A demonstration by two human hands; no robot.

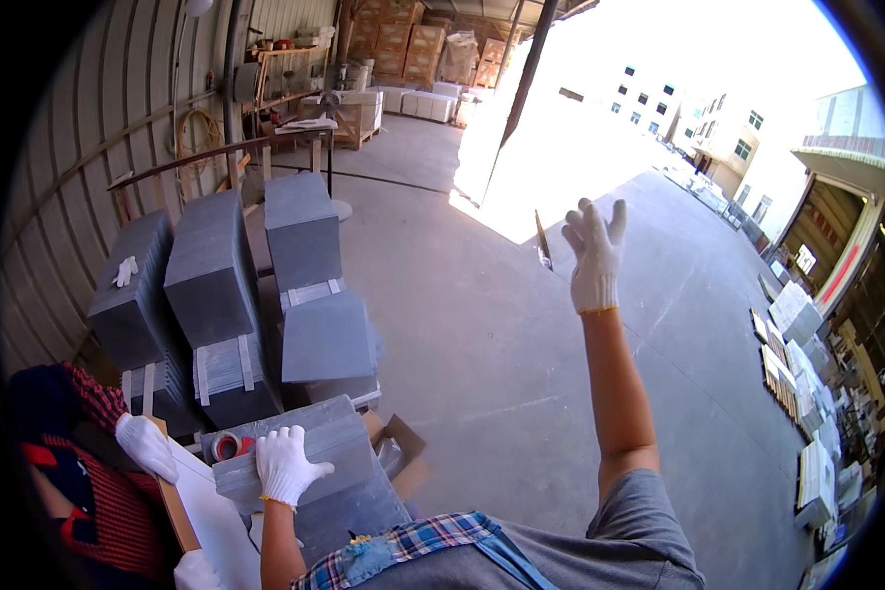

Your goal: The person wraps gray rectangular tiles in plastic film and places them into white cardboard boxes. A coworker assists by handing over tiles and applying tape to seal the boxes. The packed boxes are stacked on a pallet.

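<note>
My left hand point(290, 466), in a white knit glove, rests on a stack of thin grey stone slabs point(339, 433). Its fingers lie over the slab face and the thumb stands apart. A roll of red tape point(227, 447) sits just to its left. Out over the floor at the right, my right hand point(597, 254) is raised at the end of an outstretched arm. That glove is empty, with the fingers spread.
At the left, a co-worker's gloved hand point(147, 447) grips an open carton point(206, 516). Tall slab stacks point(206, 265) stand beyond, one bearing loose gloves point(126, 271). An open cardboard box point(400, 454) lies right of my left hand. Pallets point(777, 364) line the far right.
</note>
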